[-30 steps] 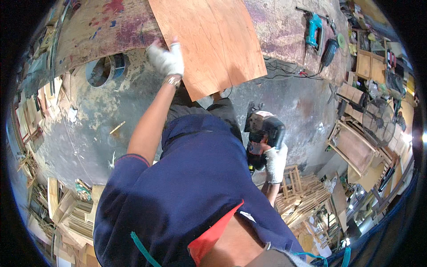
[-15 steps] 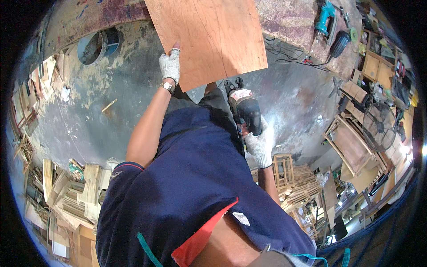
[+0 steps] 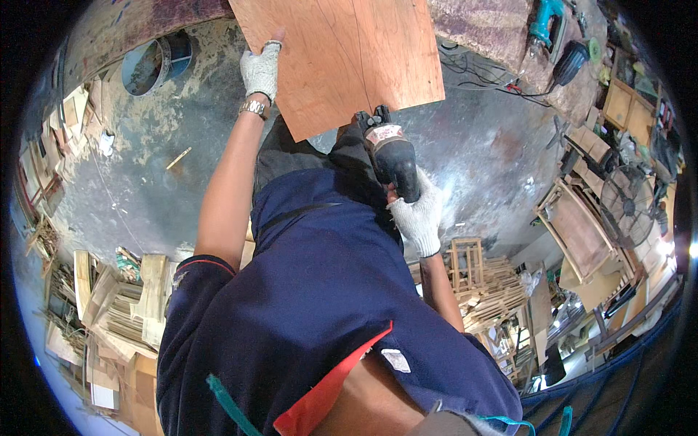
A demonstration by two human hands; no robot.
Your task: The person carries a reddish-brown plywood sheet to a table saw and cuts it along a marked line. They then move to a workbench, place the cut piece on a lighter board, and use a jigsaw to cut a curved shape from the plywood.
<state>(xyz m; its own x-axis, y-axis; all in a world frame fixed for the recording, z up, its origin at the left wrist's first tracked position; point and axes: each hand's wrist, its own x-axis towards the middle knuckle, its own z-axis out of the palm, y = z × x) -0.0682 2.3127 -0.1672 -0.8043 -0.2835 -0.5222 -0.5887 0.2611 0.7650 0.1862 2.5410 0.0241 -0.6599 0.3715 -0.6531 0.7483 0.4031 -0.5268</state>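
A sheet of reddish-brown plywood (image 3: 342, 65) reaches from the work table toward me, with a dark line running along it to its near edge. My left hand (image 3: 261, 70), in a whitish knit glove, is closed on the sheet's left edge with the thumb on top. In my right hand (image 3: 420, 216), also gloved, is a black jigsaw (image 3: 395, 156), held by its handle. The tool's front end meets the near edge of the plywood, close to the line. Its blade cannot be made out.
On the table (image 3: 480, 33) at the far right lie a teal power tool (image 3: 544, 22) and a dark-bodied grinder (image 3: 572, 62), with black cables hanging below. A standing fan (image 3: 627, 203) is at the right. Wood scraps (image 3: 120, 312) are piled at the lower left, slats (image 3: 494, 291) at the lower right.
The jigsaw in my right hand has moved forward and slightly left, up to the plywood's edge. My left hand sits farther forward along the sheet's left edge.
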